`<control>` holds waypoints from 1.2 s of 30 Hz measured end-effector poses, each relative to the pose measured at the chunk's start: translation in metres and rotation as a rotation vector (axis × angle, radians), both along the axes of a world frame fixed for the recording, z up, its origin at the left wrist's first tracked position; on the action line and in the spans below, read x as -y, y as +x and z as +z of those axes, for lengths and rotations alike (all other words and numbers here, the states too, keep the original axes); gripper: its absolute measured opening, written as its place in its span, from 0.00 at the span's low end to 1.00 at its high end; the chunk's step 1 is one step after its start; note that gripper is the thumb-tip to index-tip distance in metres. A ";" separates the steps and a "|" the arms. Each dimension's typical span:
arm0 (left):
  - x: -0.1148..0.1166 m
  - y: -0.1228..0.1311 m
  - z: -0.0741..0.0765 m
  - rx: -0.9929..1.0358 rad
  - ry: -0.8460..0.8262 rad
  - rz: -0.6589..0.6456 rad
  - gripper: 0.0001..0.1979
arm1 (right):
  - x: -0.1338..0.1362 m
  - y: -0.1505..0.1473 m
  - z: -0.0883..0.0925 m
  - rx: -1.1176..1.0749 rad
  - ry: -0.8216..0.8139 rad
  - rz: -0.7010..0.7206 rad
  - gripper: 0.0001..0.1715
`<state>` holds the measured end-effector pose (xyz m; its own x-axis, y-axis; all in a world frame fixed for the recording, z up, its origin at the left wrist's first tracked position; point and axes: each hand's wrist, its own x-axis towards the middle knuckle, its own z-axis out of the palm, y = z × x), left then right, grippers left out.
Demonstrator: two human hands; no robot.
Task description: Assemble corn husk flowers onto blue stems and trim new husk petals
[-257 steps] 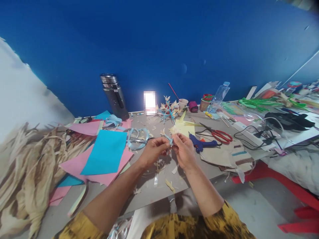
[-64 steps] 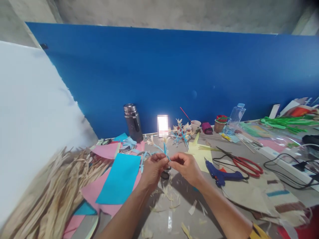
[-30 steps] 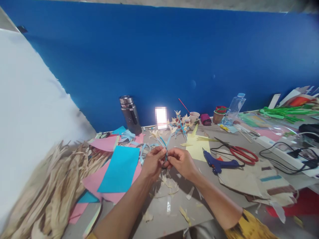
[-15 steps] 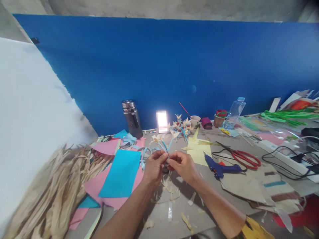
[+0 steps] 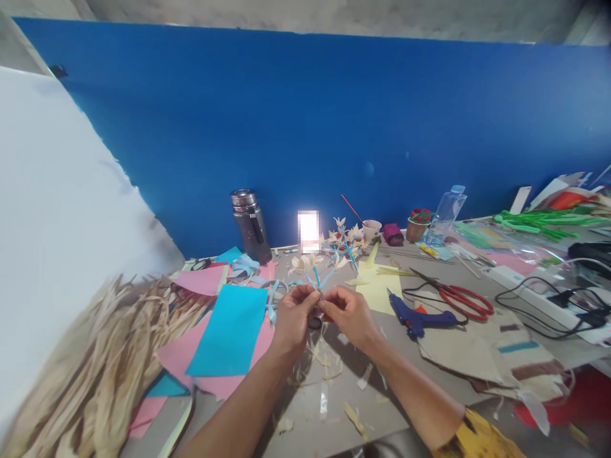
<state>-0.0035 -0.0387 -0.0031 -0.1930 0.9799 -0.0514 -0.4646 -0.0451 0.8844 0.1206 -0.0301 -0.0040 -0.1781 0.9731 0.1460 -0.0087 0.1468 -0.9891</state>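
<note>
Flower sprig [image 5: 316, 272] pinched between left hand [image 5: 293, 316] and right hand [image 5: 347, 310], left of glue gun [image 5: 416, 319].
I fear a hard twist could snap its thin stems.

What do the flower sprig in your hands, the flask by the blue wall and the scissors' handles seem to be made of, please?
Flower sprig: pale, matte, fibrous petals, probably dried husk like the husk pile; stems look wrapped in light blue paper. Flask: dark glossy body with shiny cap, likely metal. Scissors' handles: smooth, bright red, likely plastic.
</note>
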 end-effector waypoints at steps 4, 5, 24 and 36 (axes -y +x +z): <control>0.000 0.002 0.002 0.024 -0.016 0.001 0.16 | -0.002 0.001 -0.005 0.041 0.031 0.007 0.11; 0.000 0.002 0.002 0.027 -0.018 0.001 0.16 | -0.002 0.002 -0.005 0.048 0.041 0.005 0.11; 0.007 0.007 -0.009 -0.378 -0.008 0.102 0.08 | -0.007 0.005 -0.004 0.292 0.390 -0.336 0.14; 0.000 0.001 -0.006 0.079 -0.179 -0.174 0.15 | -0.008 0.010 0.001 -0.358 -0.042 -0.012 0.23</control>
